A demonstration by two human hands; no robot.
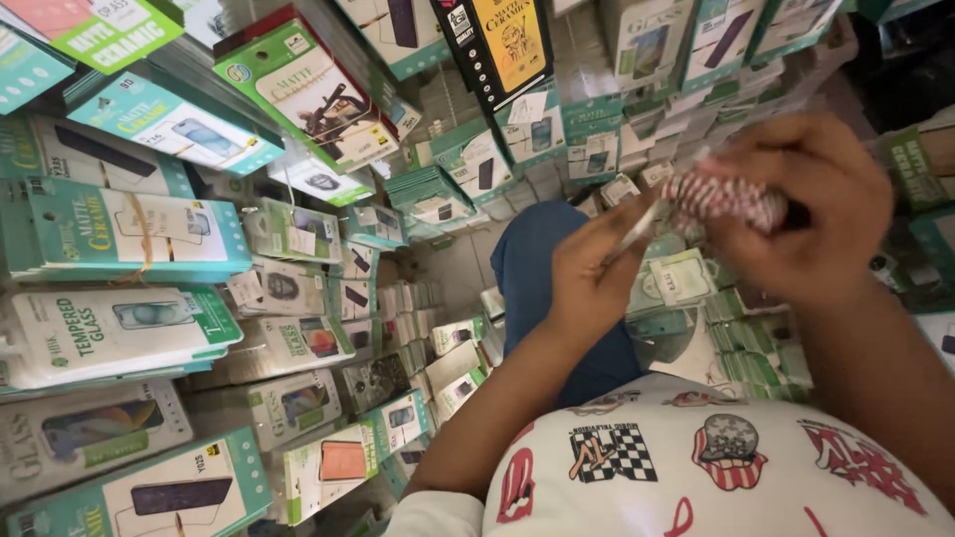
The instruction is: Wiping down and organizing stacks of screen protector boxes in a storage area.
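My right hand (pixel 806 214) is closed around a bunched red-and-white patterned bundle (pixel 721 197), held up at chest height. My left hand (pixel 587 273) pinches a thin clear strip or wrapper (pixel 637 231) that runs from its fingertips up to the bundle. Both hands sit close together at the upper right of the head view, above my blue trouser leg (pixel 532 268) and my white printed shirt (pixel 716 467).
Stacks of flat teal, white and green boxes (pixel 119 234) with phone pictures fill shelves on the left. More stacks (pixel 438 194) pile around my leg and behind my hands. A black-and-yellow box (pixel 497 45) hangs at the top. A narrow strip of pale floor (pixel 458 264) shows beside the leg.
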